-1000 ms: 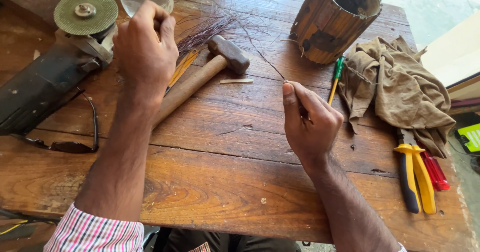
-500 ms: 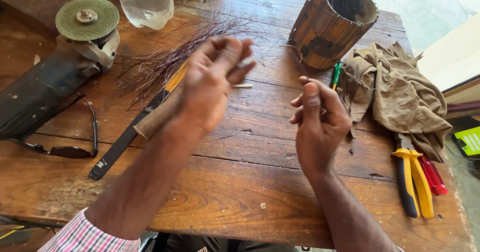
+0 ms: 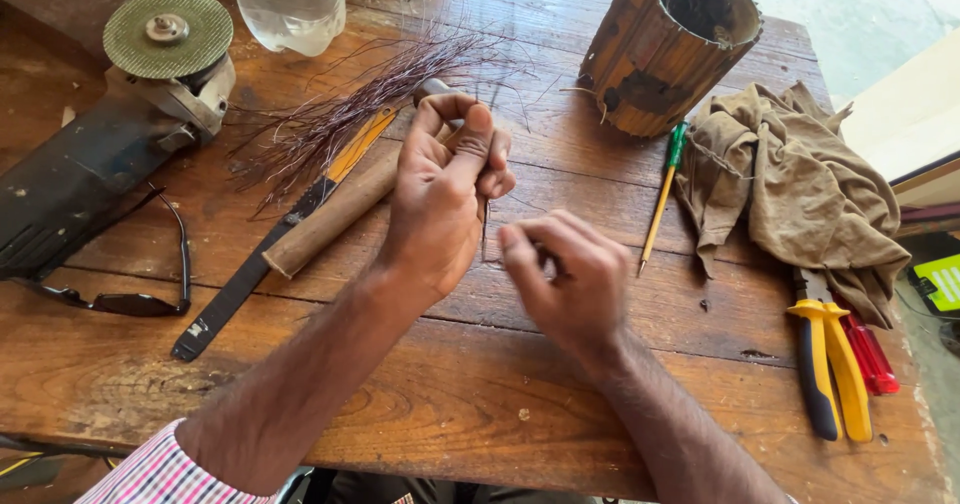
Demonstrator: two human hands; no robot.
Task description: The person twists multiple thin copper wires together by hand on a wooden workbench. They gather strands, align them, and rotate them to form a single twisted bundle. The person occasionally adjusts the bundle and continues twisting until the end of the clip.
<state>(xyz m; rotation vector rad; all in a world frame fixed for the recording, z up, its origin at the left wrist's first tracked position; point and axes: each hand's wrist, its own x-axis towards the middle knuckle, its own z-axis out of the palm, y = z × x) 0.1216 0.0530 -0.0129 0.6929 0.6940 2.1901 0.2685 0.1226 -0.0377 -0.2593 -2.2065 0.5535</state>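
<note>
Wooden workbench (image 3: 420, 414) cluttered with tools. Left hand (image 3: 445, 199) and right hand (image 3: 565, 279), both pinched on a thin wire strand (image 3: 484, 234) held between them above the hammer (image 3: 335, 214) and wire bundle (image 3: 340, 114).

Small green label or package (image 3: 940, 282) with dark print, right edge, beside the wooden table (image 3: 480, 414)

The tabletop (image 3: 420, 404) is reddish-brown wood with dark grain streaks. The grinder (image 3: 90, 164) is black with a dull green disc (image 3: 168, 32). The wire bundle (image 3: 340, 114) is dark purplish-brown. The pliers (image 3: 828, 364) have yellow handles, the rag (image 3: 800, 194) is khaki, and the sleeve (image 3: 160, 469) is pink-and-white checked.
</note>
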